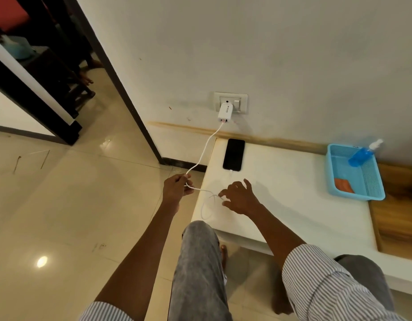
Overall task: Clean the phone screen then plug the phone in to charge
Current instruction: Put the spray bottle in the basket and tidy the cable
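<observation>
A black phone (234,154) lies screen up at the far left corner of the white table (293,205), with a white plug in its near end. A white cable (203,154) runs from the white charger (225,114) in the wall socket (230,102) down past the table's edge. My left hand (177,187) is closed on this cable just left of the table. The cable loops on the table near my right hand (238,196), whose fingers are spread and whose fingertips touch the loop.
A blue plastic basket (334,181) stands at the table's far right, holding a blue spray bottle (362,152) and an orange cloth (344,185). A wooden surface (397,216) adjoins on the right. A dark door frame (121,89) opens on the left. My knee (200,239) is against the table's front.
</observation>
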